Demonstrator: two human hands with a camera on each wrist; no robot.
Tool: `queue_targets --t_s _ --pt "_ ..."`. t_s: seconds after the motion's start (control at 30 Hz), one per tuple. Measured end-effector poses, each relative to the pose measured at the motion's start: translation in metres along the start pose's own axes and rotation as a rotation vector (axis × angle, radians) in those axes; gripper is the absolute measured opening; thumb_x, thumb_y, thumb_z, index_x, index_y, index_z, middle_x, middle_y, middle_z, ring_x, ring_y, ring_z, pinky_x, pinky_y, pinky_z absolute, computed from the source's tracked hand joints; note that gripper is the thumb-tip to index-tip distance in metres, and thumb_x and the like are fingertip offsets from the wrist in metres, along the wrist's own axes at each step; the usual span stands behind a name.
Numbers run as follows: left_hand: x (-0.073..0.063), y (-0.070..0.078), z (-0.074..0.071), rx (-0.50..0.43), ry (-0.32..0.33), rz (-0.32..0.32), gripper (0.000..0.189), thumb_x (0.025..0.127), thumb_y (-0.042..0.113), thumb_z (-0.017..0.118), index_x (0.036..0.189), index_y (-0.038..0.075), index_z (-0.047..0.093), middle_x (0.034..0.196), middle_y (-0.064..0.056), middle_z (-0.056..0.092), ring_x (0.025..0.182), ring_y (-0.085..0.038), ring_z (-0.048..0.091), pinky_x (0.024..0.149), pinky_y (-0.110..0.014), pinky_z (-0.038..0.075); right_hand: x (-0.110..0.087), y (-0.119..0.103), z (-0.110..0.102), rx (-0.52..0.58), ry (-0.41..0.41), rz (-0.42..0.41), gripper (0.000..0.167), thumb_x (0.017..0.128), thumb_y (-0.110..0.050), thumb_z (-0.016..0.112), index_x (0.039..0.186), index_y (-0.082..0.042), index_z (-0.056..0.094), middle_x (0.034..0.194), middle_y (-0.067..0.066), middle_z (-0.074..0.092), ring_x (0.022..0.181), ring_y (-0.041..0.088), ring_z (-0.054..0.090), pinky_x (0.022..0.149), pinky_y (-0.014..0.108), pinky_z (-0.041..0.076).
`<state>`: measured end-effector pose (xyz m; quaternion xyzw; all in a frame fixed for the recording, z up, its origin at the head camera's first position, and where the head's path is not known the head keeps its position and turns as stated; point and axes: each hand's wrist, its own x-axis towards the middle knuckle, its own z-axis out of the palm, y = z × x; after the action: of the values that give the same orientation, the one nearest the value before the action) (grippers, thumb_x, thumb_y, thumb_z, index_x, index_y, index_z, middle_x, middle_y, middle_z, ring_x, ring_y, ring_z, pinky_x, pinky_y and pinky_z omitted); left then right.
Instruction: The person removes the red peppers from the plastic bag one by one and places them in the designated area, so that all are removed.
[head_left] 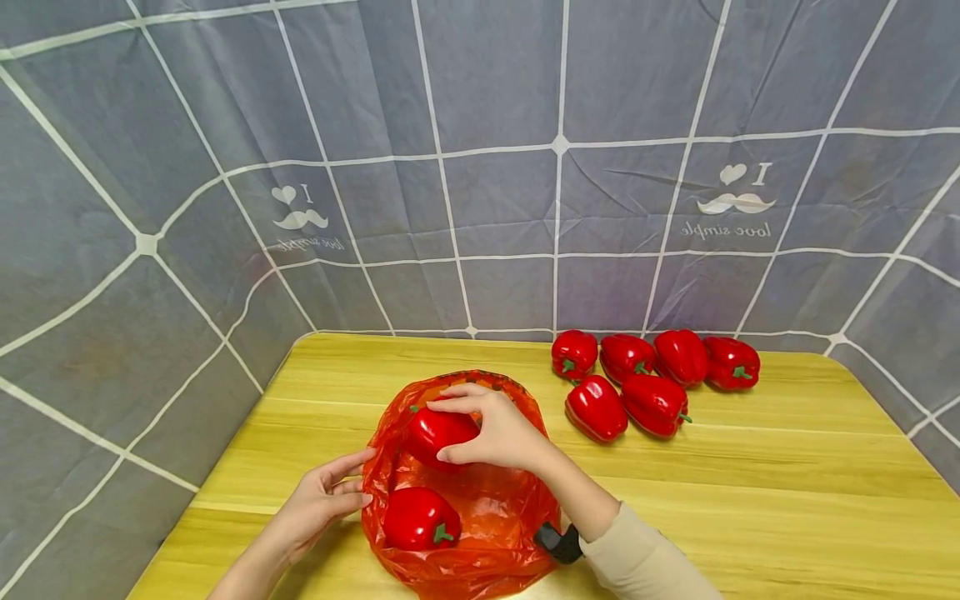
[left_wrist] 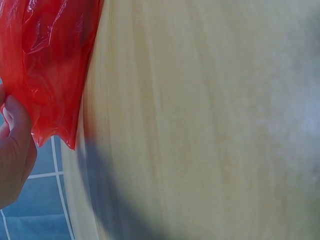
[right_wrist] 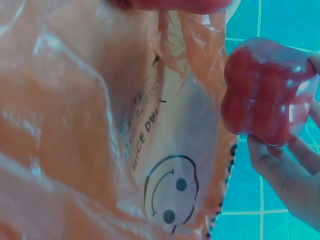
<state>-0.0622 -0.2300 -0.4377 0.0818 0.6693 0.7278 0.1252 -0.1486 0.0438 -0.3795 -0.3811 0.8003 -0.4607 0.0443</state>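
A red bell pepper with a green stem is in my right hand, over the opening of a red plastic bag. In the right wrist view, fingers wrap the lobed end of this pepper beside the bag's wall. My left hand holds the bag's left edge; in the left wrist view its thumb lies against the plastic. Inside the bag, at the near left, rests another bell pepper, its stem toward the near right.
Several red bell peppers lie grouped on the wooden table to the right of the bag. A grey, white-lined curtain hangs behind the table and along its sides. A black device sits at the right wrist.
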Motion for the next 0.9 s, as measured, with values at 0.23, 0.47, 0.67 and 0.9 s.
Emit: queue_targets --t_s 0.23,0.47,0.67,0.9 --pt "0.000 -0.001 0.000 0.007 0.009 -0.001 0.063 0.085 -0.006 0.058 0.139 -0.013 0.027 0.109 -0.004 0.054 0.090 -0.009 0.062 0.077 -0.026 0.053 -0.006 0.000 -0.007 0.000 0.035 -0.022 0.051 0.070 -0.022 0.078 0.119 -0.017 0.066 0.129 0.004 0.053 0.113 0.020 0.050 0.077 0.024 0.051" --pt "0.000 -0.001 0.000 0.016 0.010 0.005 0.064 0.085 -0.006 0.058 0.138 -0.014 0.024 0.110 -0.003 0.054 0.091 -0.010 0.062 0.078 -0.027 0.053 -0.012 -0.001 -0.014 0.031 0.045 -0.030 0.050 0.070 -0.022 0.079 0.119 -0.015 0.066 0.129 0.004 0.053 0.113 0.021 0.050 0.079 0.028 0.052" --pt "-0.001 0.000 0.002 0.018 0.014 -0.004 0.065 0.085 -0.006 0.058 0.138 -0.015 0.022 0.110 -0.004 0.053 0.090 -0.010 0.062 0.078 -0.027 0.053 -0.016 -0.003 -0.020 0.035 0.048 -0.040 0.050 0.071 -0.023 0.079 0.119 -0.014 0.066 0.128 0.005 0.053 0.106 0.023 0.055 0.077 0.030 0.053" --pt "-0.001 0.002 0.003 0.037 0.030 -0.013 0.067 0.084 -0.005 0.059 0.138 -0.016 0.021 0.109 -0.004 0.053 0.089 -0.009 0.062 0.077 -0.026 0.053 -0.022 -0.003 -0.028 0.044 0.047 -0.014 0.052 0.072 -0.024 0.079 0.121 -0.014 0.064 0.130 0.006 0.051 0.107 0.025 0.055 0.078 0.032 0.053"
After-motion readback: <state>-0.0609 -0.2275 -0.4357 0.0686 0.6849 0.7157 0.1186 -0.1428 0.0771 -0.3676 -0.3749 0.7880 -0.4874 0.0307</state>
